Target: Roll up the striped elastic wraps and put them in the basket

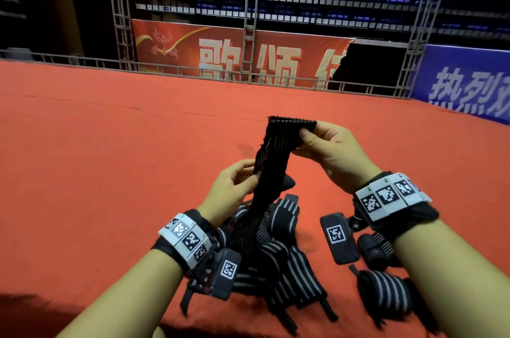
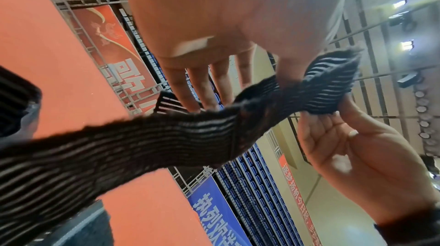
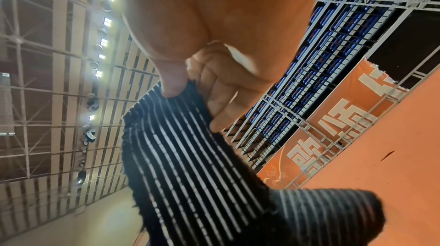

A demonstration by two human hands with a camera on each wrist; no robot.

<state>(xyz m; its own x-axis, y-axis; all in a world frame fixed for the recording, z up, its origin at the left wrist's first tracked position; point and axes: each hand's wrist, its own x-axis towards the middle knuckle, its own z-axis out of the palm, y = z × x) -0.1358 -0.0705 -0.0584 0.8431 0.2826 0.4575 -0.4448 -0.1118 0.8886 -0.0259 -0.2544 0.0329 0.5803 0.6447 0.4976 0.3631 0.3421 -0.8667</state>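
Step in hand, I judge: starting a roll. My right hand [image 1: 328,150] pinches the top end of one wrap [image 1: 271,169], lifted above the counter [image 1: 110,144]; my left hand [image 1: 234,186] pinches it lower down, the tail trailing into the loose pile [image 1: 278,260]. Next I need the end folded tight and turned over itself. Two rolled wraps [image 1: 383,290] lie right. No basket in view.

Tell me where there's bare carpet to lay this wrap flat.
Bare red carpet lies left of the left hand and ahead of both hands, up to the railing. Crowded: the pile of loose wraps under the hands, and the rolled wraps under the right forearm.
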